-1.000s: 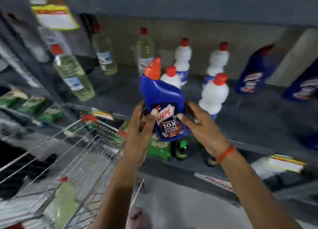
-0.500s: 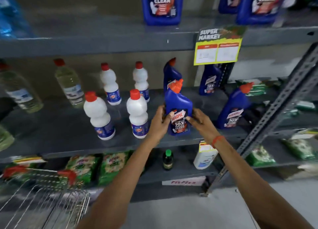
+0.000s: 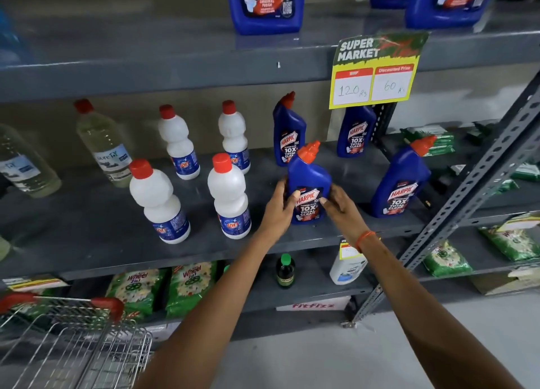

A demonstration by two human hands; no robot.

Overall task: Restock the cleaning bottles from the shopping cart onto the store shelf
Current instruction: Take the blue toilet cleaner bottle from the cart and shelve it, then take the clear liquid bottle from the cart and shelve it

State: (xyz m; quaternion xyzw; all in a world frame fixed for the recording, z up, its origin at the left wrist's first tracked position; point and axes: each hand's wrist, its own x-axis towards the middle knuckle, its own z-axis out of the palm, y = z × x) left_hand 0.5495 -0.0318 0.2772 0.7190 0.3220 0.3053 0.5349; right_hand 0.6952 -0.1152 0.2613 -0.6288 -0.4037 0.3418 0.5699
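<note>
At far left, low and near you, your cart (image 3: 73, 339) shows only its wire corner and red handle; you can't tell from here what it holds. On the middle shelf (image 3: 87, 242), clear bottles stand at the left, then four white bottles; the near-right white one (image 3: 230, 196) stands just left of your hands, apart from them.

Your left hand (image 3: 279, 206) is closed on the left side of the blue bottle (image 3: 309, 184), thumb across the label. Your right hand (image 3: 339, 204) clasps the right side, fingertips on the label. So you grip it from both flanks, low on the body.

The bottle stands upright, long axis vertical, orange cap angled up and right, label facing you. Its base looks down on the shelf near the front edge, or very nearly so; the hands hide part of the base line.

Both hands are equally near it, so either can let go first. It looks placed in line with the other blue bottles: one (image 3: 289, 131) just behind it, another (image 3: 401, 181) to its right, well clear. The release should need only a straight pull back toward you.
</note>
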